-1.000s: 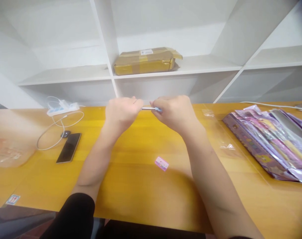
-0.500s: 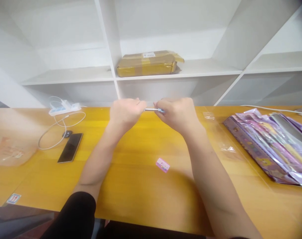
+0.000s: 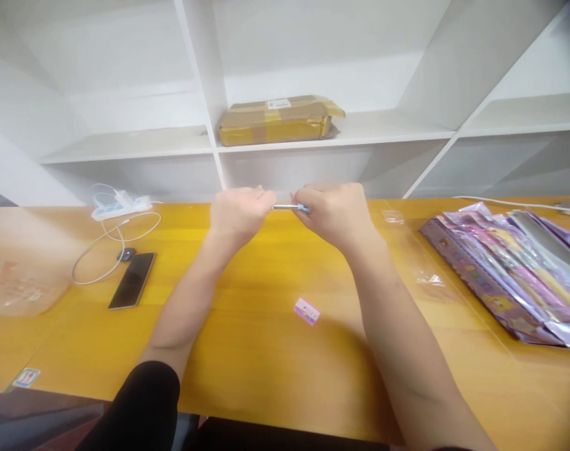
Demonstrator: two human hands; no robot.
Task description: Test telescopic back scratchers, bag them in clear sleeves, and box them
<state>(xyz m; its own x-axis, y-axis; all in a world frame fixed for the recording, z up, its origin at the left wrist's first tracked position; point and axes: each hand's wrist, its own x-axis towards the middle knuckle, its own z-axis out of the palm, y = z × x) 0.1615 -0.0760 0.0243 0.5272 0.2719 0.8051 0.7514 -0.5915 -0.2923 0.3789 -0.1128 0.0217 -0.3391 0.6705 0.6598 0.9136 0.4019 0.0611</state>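
Between my two fists runs a thin silvery rod with a light blue part (image 3: 285, 207), held level above the far side of the table. My left hand (image 3: 242, 214) is closed on its left end. My right hand (image 3: 334, 213) is closed around the light blue end. Both ends are hidden inside the fingers, so its exact kind cannot be made out. Below the hands, a small pink and white card (image 3: 306, 311) lies flat on the wooden table (image 3: 257, 351).
Left of my arm lie a dark phone (image 3: 132, 280), a white cable and a power strip (image 3: 120, 205). A purple box of wrapped items (image 3: 505, 275) is at the right, beside clear plastic (image 3: 428, 275). A taped carton (image 3: 275, 121) sits on the white shelf behind.
Both hands keep their grip on the rod at nearly the same place. Only a slight shift of the camera view shows.
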